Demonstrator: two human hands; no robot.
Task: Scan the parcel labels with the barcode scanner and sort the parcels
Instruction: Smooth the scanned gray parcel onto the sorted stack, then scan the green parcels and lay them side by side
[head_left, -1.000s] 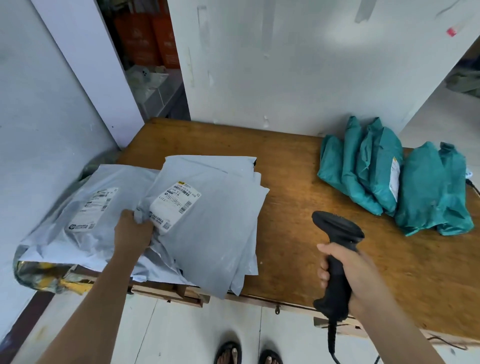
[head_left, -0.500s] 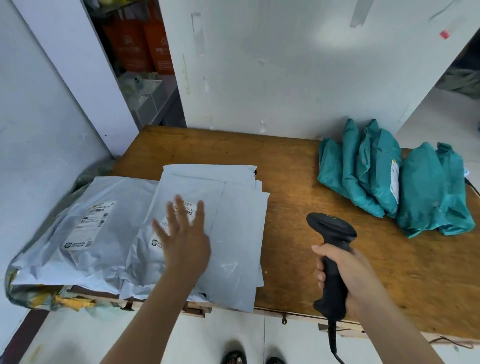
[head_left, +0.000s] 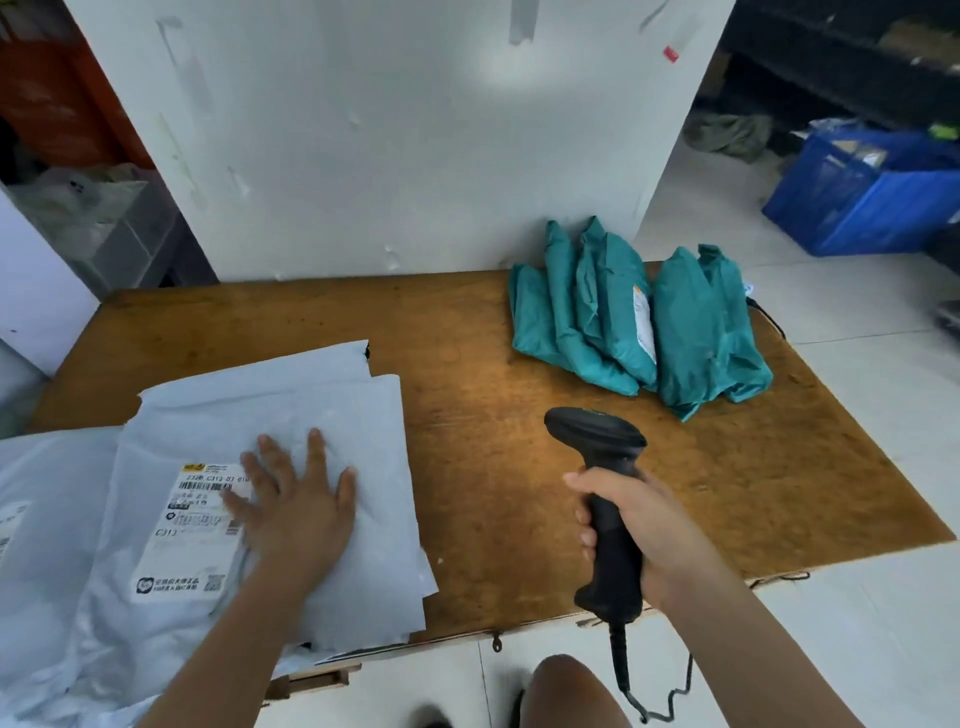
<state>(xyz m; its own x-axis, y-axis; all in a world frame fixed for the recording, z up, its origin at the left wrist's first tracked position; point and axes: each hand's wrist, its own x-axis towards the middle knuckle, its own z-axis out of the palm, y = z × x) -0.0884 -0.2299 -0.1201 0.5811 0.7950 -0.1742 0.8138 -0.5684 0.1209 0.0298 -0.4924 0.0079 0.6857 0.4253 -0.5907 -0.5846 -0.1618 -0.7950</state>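
Observation:
A stack of grey poly-bag parcels (head_left: 249, 415) lies on the left part of the wooden table (head_left: 493, 374). The top parcel carries a white shipping label (head_left: 189, 540) with a barcode, facing up. My left hand (head_left: 293, 499) lies flat on that parcel with fingers spread, its thumb side over the label's right edge. My right hand (head_left: 644, 535) grips the handle of a black barcode scanner (head_left: 597, 447), held upright over the table's front edge, to the right of the stack. Several teal parcels (head_left: 634, 322) lean together at the back right of the table.
More grey parcels (head_left: 47, 525) hang over the table's left end. A white wall panel (head_left: 415, 135) stands behind the table. A blue crate (head_left: 857, 197) sits on the tiled floor at far right. The scanner's coiled cable (head_left: 654, 701) hangs below the table edge near my knee (head_left: 571, 691).
My left hand let go of the grey parcel's corner, opened, and now rests flat on the top parcel. The scanner stayed in my right hand. The camera view swung to the right.

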